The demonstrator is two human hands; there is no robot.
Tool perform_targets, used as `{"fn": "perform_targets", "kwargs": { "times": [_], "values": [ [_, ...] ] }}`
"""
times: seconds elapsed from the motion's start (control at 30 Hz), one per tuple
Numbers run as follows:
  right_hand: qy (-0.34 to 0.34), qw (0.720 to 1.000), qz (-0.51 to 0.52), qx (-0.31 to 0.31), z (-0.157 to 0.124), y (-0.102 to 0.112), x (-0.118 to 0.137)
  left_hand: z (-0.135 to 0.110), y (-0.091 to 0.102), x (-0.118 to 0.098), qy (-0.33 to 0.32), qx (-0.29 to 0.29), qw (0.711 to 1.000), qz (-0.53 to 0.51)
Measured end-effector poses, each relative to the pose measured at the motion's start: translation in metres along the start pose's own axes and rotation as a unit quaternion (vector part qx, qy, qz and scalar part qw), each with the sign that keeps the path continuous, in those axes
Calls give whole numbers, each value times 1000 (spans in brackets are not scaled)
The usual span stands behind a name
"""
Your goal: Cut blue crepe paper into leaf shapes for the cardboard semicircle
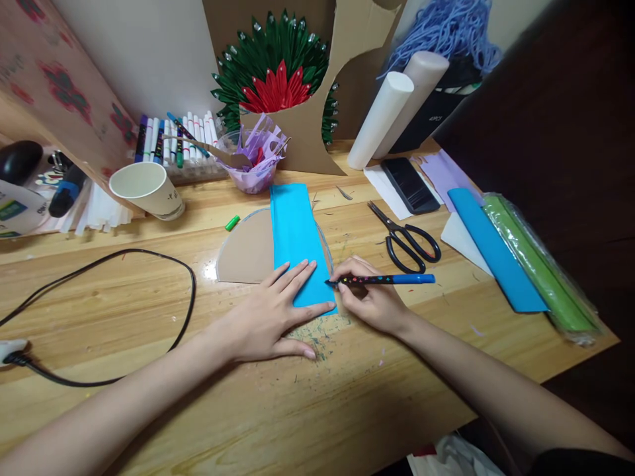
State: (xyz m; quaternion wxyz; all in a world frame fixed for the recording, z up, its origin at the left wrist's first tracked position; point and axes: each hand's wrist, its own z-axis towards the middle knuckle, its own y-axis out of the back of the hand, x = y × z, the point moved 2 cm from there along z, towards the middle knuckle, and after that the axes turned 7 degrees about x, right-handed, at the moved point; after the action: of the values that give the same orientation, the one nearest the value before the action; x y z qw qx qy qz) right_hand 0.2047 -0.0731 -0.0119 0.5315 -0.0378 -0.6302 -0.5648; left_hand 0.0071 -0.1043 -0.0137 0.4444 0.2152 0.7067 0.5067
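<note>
My left hand [278,311] lies flat with spread fingers on a strip of bright blue paper [295,225], pressing its lower end. The strip lies over a cardboard half-disc [245,251], whose curved edge shows on both sides. Between the fingers of my right hand [370,294] is a marker [387,279] with a dark patterned barrel and blue end. Its tip is at the strip's right edge, near the lower end; whether it touches the paper I cannot tell. A small green cap [232,223] rests beyond the half-disc's left side.
Black-handled scissors [404,238] and a phone [409,185] lie to the right, before rolled blue paper [496,251] and a green packet [538,264]. A paper cup [147,192], a bowl of purple scraps [253,168] and several markers [191,135] stand behind. A black cable [191,284] loops at left.
</note>
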Motion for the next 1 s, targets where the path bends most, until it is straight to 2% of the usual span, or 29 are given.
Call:
{"fn": "perform_targets", "kwargs": {
  "times": [0.3, 0.7, 0.77, 0.83, 0.9, 0.93, 1.0],
  "values": [
    [12, 1000, 7, 4, -2, 0, -1, -1, 2, -1, 0, -2, 1000, -6],
    [-6, 999, 45, 10, -5, -2, -3, -3, 1, -2, -3, -23, 1000, -17],
    [-26, 997, 78, -6, -8, -3, -4, -4, 4, -5, -4, -24, 1000, -17],
    [-52, 991, 111, -55, -9, -1, -6, -5, 10, -7, -4, -31, 999, -12],
    [-67, 984, 121, -110, -7, 3, -7, -8, 20, -2, 21, -71, 997, 4],
    [-69, 982, 124, -127, -2, 6, -7, -10, 26, 4, 58, -113, 992, 13],
    [-68, 980, 139, -122, 12, 12, -4, -18, 39, 24, 185, -229, 956, 6]
  ]
}}
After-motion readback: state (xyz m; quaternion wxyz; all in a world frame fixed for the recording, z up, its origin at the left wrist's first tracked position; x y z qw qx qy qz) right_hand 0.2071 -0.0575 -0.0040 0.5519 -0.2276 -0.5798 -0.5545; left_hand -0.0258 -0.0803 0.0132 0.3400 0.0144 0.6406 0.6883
